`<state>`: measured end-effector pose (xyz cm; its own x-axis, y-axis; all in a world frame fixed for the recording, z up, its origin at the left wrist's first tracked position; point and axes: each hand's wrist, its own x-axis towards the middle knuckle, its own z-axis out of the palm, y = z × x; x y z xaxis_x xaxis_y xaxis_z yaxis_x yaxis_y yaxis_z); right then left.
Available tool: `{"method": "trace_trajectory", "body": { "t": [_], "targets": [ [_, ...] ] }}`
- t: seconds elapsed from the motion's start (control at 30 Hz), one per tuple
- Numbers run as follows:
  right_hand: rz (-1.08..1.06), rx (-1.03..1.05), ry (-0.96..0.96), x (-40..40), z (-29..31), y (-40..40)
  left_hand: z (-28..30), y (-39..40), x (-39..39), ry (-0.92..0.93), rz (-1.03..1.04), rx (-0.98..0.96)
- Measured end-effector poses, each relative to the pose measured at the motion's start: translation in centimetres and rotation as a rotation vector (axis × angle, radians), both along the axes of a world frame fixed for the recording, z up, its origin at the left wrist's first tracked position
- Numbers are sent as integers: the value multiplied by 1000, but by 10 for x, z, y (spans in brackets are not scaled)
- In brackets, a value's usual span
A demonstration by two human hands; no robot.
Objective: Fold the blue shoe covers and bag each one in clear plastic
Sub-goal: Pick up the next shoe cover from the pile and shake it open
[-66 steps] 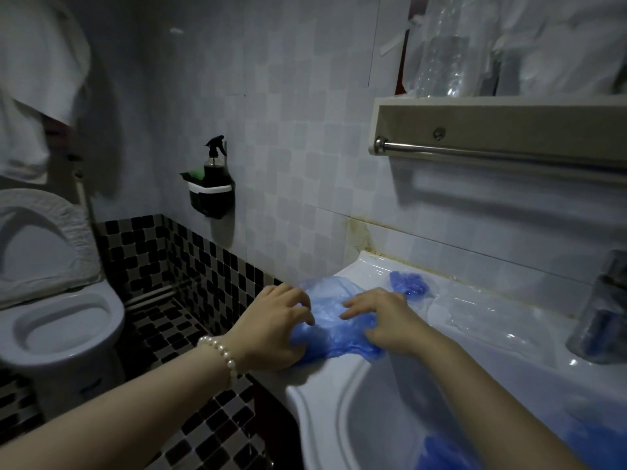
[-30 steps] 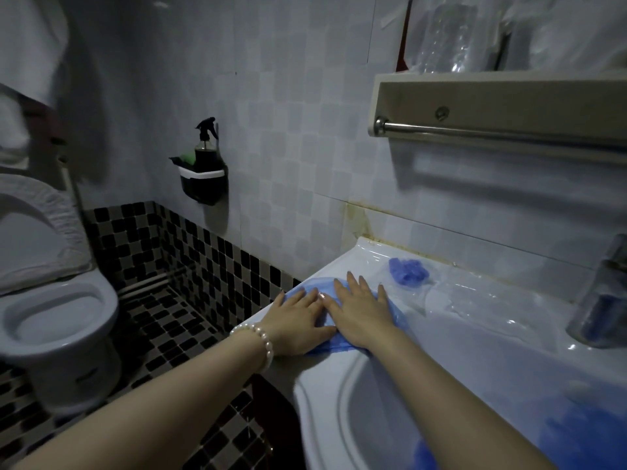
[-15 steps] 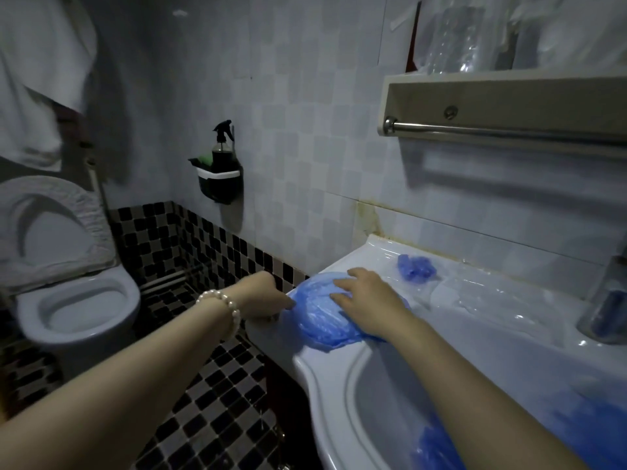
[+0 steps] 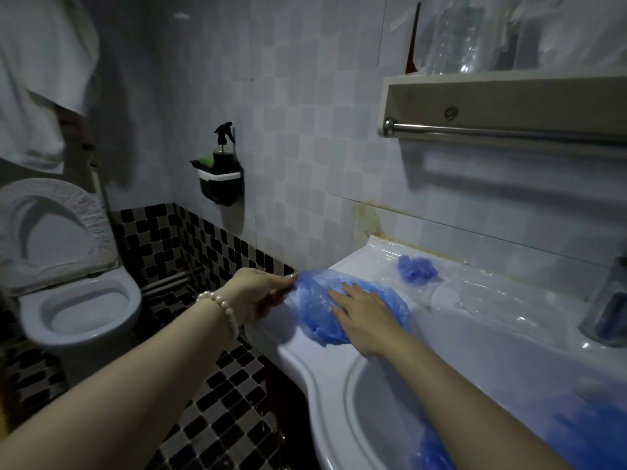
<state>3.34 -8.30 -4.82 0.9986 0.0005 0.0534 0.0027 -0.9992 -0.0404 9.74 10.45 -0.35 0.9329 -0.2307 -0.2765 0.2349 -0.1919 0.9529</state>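
Shoe cover point(image 4: 317, 308): blue, lying on the sink rim point(image 4: 298, 361) at frame centre.
Left hand point(image 4: 256, 293): we see its fingers pinching the cover's left edge, just off the rim.
Right hand point(image 4: 364, 315): we see it pressing flat on the cover, fingers straight.
Second cover point(image 4: 417, 270): bunched, right of centre near the wall.
Clear plastic point(image 4: 492, 303): we see it spread right of the hands.
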Motion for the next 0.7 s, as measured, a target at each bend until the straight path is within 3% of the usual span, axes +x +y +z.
{"method": "trace_trajectory", "body": {
  "t": [0.13,0.27,0.4,0.5,0.7],
  "targets": [
    [3,-21,12,-1,0,1,-3,10,4,-30,6,-55],
    [9,-21,24,0,0,0,-5,21,10,-131,-67,136],
    [1,20,18,-2,1,1,-2,23,6,-472,-66,452],
    [14,11,16,-3,1,1,3,19,-5,-654,-54,470],
    [56,-46,28,-6,3,1,-1,6,-13,-586,-171,548]
  ]
}}
